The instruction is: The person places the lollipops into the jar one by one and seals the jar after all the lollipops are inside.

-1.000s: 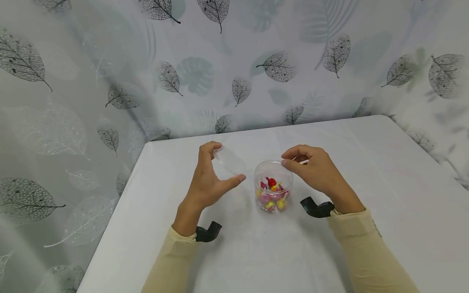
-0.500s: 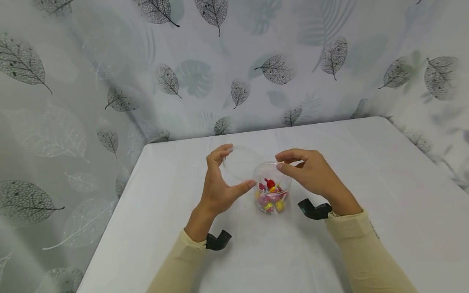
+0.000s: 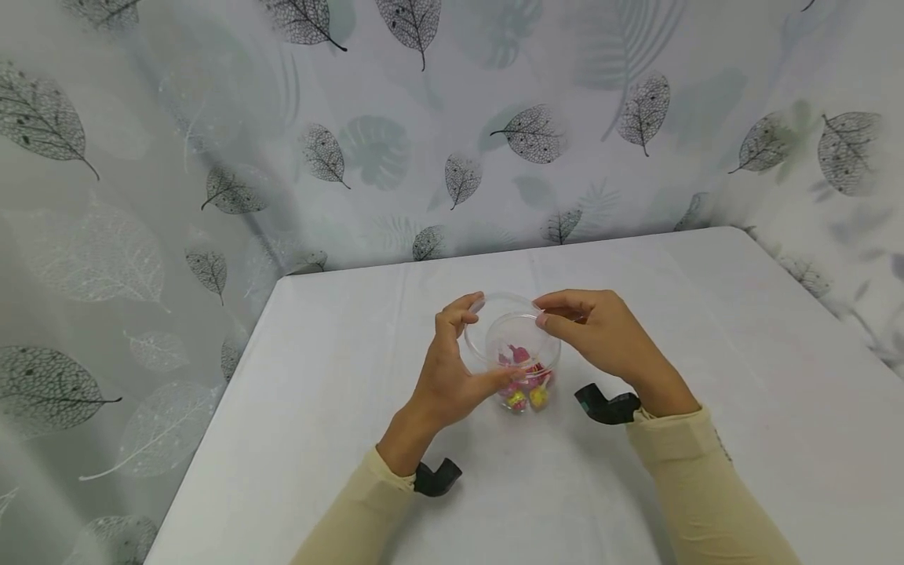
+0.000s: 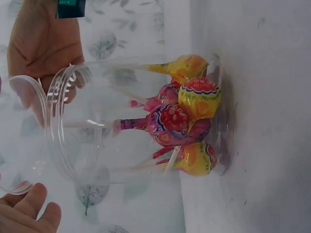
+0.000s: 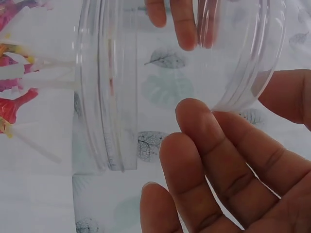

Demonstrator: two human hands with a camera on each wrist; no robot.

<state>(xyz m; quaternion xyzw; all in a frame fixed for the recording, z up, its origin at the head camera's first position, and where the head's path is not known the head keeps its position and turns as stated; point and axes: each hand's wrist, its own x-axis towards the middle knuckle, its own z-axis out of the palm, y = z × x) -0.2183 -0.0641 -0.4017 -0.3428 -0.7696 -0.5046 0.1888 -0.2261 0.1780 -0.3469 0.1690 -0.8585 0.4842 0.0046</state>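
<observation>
A clear round jar point(image 4: 97, 116) stands upright on the table, with several wrapped lollipops point(image 4: 194, 109) in pink, red and yellow near its bottom. My left hand point(image 3: 452, 384) grips a clear round lid point(image 3: 486, 333) between thumb and fingers, tilted above the jar's mouth. The right hand point(image 3: 600, 333) is at the lid's right edge, thumb and index finger pinching its rim; its other fingers are bent. In the right wrist view a gap separates the lid point(image 5: 238, 53) from the jar's rim point(image 5: 107, 97).
A white cloth covers the table point(image 3: 339, 392). Behind and beside it hangs a leaf-patterned curtain point(image 3: 395, 212). Dark wrist mounts point(image 3: 438, 477) stick out inward from both cuffs.
My left hand has carried the lid rightward and slightly down, from beside the jar to over its mouth. The right hand has barely moved and now meets the lid's edge.
</observation>
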